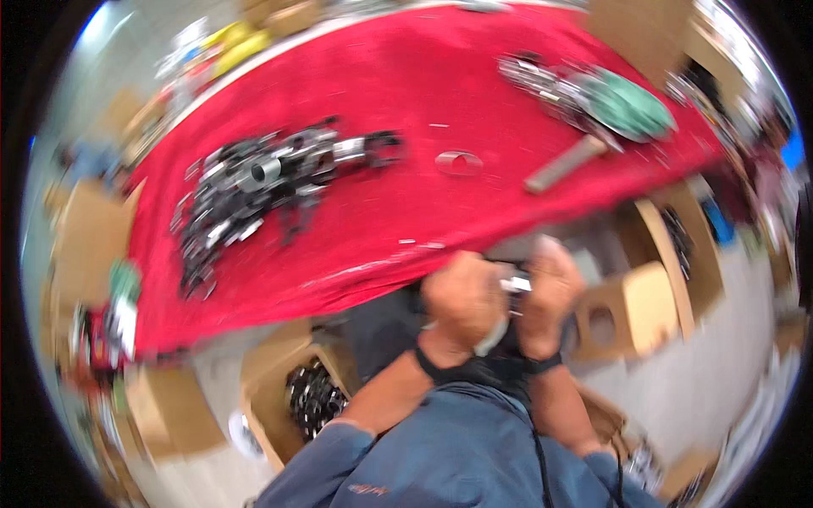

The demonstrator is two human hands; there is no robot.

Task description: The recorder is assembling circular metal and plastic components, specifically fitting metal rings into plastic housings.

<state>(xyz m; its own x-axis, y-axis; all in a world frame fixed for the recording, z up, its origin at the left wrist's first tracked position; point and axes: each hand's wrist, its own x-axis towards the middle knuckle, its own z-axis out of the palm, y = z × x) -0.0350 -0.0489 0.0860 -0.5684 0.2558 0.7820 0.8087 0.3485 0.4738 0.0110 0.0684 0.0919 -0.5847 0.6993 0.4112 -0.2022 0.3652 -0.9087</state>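
Note:
Close to my body, just off the front edge of the red-covered table, both hands are together. My left hand (461, 298) is curled closed around a small shiny metal part (515, 284), smeared by motion. On its other side my right hand (549, 292) grips the same part, thumb pointing up. The part's exact kind does not show. Beyond them, a heap of black and silver metal ring-shaped parts (279, 173) covers the table's left side. A single thin metal ring (459, 163) lies alone near the middle.
A hammer-like tool with a pale handle (566, 164) lies on the red cloth (406, 93), by a green cloth bundle (628, 103) and more metal parts. A cardboard box of dark parts (262, 398) stands below left; an open box (669, 262) stands at right.

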